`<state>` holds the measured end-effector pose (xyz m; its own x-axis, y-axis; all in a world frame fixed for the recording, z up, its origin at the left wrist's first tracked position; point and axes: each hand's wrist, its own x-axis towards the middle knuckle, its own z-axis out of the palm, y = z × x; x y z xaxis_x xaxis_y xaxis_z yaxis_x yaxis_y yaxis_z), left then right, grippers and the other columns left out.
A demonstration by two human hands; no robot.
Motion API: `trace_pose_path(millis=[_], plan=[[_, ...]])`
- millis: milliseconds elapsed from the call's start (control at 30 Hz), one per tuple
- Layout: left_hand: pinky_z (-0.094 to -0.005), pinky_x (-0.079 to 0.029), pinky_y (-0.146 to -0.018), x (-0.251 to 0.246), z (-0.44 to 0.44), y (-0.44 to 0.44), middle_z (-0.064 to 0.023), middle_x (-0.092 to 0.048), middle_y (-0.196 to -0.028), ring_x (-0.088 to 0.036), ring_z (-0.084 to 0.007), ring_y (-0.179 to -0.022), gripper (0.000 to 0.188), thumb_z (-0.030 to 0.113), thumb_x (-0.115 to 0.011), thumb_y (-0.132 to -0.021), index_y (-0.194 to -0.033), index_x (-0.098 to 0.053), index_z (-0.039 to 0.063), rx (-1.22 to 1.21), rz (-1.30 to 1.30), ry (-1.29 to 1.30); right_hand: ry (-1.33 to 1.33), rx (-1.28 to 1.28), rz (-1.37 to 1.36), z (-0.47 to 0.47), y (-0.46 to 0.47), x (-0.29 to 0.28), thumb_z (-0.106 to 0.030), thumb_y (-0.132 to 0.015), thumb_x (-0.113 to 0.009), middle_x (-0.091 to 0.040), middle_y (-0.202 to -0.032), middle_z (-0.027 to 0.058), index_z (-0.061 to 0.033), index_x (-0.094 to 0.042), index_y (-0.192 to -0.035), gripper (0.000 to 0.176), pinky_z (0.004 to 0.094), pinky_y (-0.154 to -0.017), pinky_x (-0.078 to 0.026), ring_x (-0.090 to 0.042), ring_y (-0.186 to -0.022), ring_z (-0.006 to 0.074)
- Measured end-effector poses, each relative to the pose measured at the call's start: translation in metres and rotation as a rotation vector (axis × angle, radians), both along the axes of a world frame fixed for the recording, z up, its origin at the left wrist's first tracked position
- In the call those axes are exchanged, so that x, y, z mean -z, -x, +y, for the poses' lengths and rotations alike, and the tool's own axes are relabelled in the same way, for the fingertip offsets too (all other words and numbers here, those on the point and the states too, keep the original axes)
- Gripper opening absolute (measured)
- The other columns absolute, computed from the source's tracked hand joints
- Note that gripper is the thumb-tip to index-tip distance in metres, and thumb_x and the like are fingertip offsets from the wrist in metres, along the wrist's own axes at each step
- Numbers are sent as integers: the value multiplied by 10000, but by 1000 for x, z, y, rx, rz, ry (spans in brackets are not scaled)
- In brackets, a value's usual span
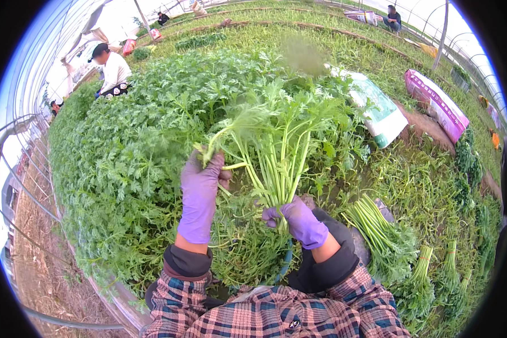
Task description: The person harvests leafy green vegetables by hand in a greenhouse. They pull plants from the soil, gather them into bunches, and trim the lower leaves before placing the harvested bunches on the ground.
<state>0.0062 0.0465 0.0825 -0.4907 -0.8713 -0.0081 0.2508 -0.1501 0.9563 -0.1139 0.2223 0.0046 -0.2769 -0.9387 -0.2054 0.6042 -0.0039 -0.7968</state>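
Both my hands wear purple gloves. My right hand (296,219) is closed round the lower stems of an upright bunch of leafy greens (279,164), its leaves fanning out at the top. Left of the bunch, my left hand (202,186) grips a few loose green stems (213,145) between thumb and fingers; one stem reaches across to the bunch. Beyond both hands stands a dense bed of growing greens (131,139). To the right of my right hand lies a pile of cut greens (372,228), stems pointing up and left. Tied bunches (422,262) lie farther right.
A green and white sack (376,105) and a pink and white sack (437,103) lie at the right. One person (114,72) crouches in the bed at upper left; another (392,20) squats far off at upper right. Curved greenhouse ribs (17,177) line the left side.
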Motion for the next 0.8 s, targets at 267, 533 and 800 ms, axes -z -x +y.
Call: trace_pose_path(millis=[267, 533, 800], plan=[[-264, -462, -459, 107, -20, -67, -103, -654, -720, -596, -137, -498, 573, 210, -686, -902, -1327, -429, -75, 8, -764, 134, 34, 57, 140, 15, 7, -10, -91, -835, -622, -652, -920, 104, 67, -613, -1111, 318, 283, -627, -457, -548, -662, 151], [-225, -424, -449, 84, 12, -33, -71, -651, -776, -544, -114, -516, 649, 129, -659, -908, -1462, -327, 70, 504, -466, 111, 187, -81, -64, 15, 0, -8, -34, -807, -630, -671, -908, 131, 55, -566, -1185, 394, 280, -585, -450, -554, -644, 178], [-303, -518, -631, 73, 41, -35, -89, -647, -785, -635, -163, -676, 238, 129, -592, -929, -1153, -603, 48, 786, -1019, 1265, 78, -87, 118, 10, 5, 0, -32, -815, -649, -642, -797, 119, 39, -606, -1090, 287, 268, -522, -426, -571, -594, 182]])
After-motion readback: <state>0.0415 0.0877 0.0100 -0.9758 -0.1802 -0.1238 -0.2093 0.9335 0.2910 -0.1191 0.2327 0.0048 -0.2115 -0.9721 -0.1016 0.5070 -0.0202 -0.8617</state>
